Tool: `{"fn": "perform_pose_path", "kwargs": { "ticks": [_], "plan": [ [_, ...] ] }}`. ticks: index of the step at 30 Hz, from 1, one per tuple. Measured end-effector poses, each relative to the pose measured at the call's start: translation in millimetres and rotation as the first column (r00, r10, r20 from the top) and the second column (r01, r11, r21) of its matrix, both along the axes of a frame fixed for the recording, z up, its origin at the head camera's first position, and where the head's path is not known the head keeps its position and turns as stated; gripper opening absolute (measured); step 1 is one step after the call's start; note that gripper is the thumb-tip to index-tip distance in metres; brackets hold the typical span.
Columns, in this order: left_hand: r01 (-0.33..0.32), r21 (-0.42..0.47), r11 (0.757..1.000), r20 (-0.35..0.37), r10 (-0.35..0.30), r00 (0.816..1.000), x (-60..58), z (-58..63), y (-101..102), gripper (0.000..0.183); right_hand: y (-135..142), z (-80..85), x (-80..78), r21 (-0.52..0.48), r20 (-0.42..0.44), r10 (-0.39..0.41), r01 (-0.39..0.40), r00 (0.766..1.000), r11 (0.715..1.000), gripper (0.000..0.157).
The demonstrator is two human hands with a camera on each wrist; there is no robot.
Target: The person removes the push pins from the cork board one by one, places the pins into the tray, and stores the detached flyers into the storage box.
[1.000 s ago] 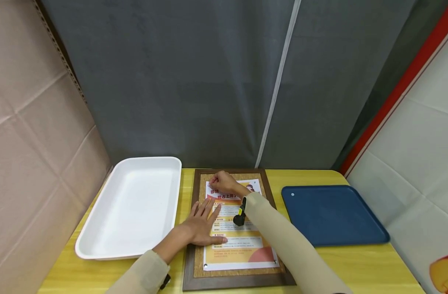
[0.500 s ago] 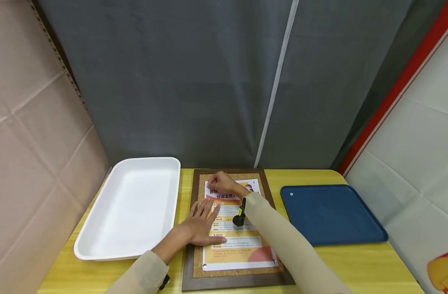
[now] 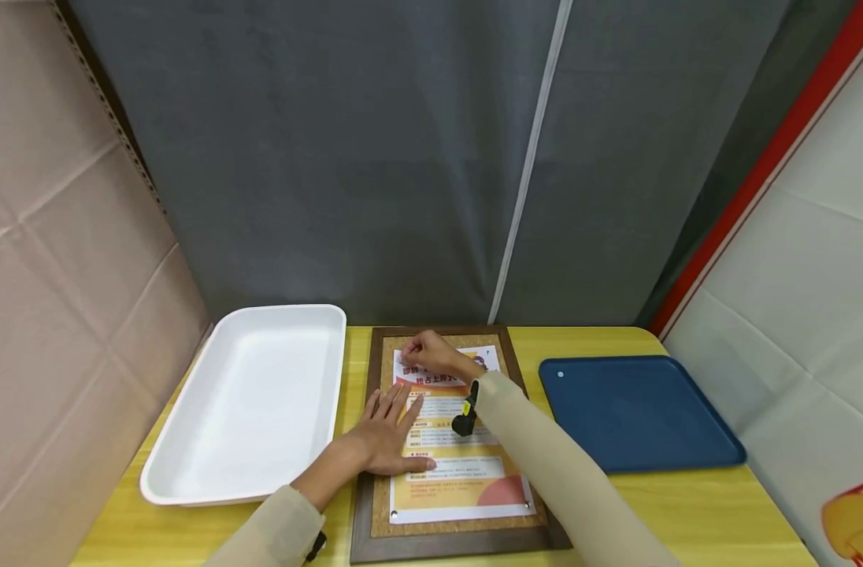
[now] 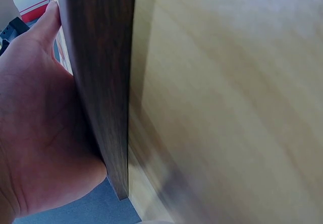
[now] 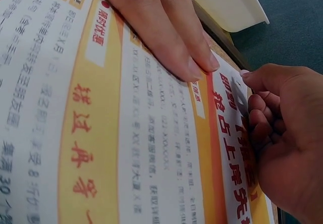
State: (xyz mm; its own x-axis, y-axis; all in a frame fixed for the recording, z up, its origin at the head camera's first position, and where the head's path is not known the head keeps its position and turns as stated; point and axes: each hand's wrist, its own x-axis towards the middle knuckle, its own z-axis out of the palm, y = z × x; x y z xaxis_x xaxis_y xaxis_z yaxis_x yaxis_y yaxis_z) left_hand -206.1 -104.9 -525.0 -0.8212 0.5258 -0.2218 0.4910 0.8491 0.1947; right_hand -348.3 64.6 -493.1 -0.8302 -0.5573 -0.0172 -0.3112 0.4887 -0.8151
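Observation:
A printed orange-and-white poster [image 3: 460, 492] lies on a cork board with a dark wooden frame [image 3: 453, 545]. My left hand [image 3: 385, 445] rests flat on the poster's left side, fingers spread; the left wrist view shows its palm heel [image 4: 55, 148] against the frame's edge. At the poster's top left corner my right hand [image 3: 435, 354] is bent in, its fingertips at a small pushpin [image 5: 238, 84]. The other fingers of that hand [image 5: 298, 128] are curled under. Small pins show at the poster's bottom left [image 3: 394, 514], bottom right [image 3: 527, 505] and top right [image 3: 487, 352] corners.
To the left of the board stands a white tray [image 3: 243, 492]; to its right lies a dark blue tray [image 3: 640, 413]. All sit on a yellow wood-grain table [image 3: 573, 342]. A grey curtain [image 3: 332, 157] hangs behind, with pale walls at both sides.
Both hands keep their places on the poster. The right forearm has shifted very slightly to the right, and the head view has drifted a little.

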Motion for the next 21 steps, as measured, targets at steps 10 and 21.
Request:
{"fn": "perform_pose_path", "kwargs": {
  "ticks": [10, 21],
  "plan": [
    [-0.006, 0.005, 1.000, -0.002, 0.006, 1.000, 2.6, -0.2, 0.0, 0.124, 0.9, -4.3, 0.2, -0.007, -0.005, -0.019, 0.019, 1.000, 1.000, 0.008],
    [-0.004, 0.001, 1.000, -0.006, 0.004, 1.000, 2.6, 1.8, -0.1, 0.123, 5.9, -1.4, -0.3, -0.016, 0.000, -0.008, 0.008, 1.000, 1.000, 0.007]
  ]
}}
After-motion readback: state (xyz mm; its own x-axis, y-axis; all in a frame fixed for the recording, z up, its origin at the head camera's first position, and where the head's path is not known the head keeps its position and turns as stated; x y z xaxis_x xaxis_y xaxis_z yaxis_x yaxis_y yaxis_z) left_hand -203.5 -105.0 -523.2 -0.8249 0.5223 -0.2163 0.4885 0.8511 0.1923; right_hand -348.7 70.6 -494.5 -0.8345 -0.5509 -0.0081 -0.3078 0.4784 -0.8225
